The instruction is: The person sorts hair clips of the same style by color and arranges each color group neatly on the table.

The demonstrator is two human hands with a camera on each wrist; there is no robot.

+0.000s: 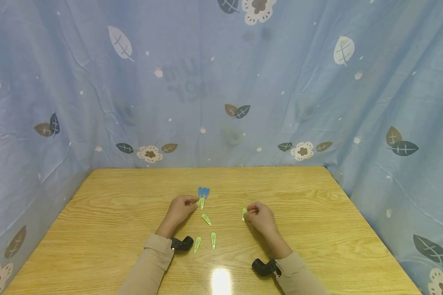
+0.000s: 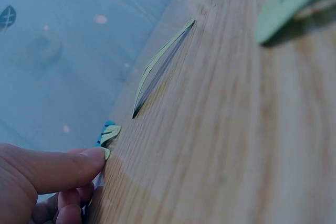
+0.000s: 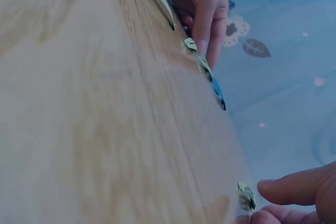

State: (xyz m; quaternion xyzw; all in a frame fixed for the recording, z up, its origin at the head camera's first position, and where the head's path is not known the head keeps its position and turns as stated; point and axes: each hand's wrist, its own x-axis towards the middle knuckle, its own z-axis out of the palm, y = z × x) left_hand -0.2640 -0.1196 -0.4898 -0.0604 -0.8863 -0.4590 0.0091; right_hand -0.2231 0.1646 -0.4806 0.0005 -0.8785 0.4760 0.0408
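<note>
My left hand [image 1: 181, 209] pinches a green snap hair clip [image 2: 107, 153] at the table's middle, thumb on its edge. Right beside it lies another green hair clip [image 1: 202, 203], just below a cluster of blue hair clips [image 1: 203, 192]. On the right, my right hand [image 1: 261, 219] is at a single green hair clip [image 1: 244, 214]. In the right wrist view the thumb stands a little apart from that clip [image 3: 245, 196], and a fingertip is close to its lower end; whether they touch is hard to tell.
Between the forearms lie more green hair clips: a slanted one [image 1: 206, 219], and two nearer me, one [image 1: 197, 245] left of the other [image 1: 213, 240]. The wooden table [image 1: 299, 188] ends at a blue patterned curtain [image 1: 221, 82]. Black wrist cameras [image 1: 182, 244] sit on both wrists.
</note>
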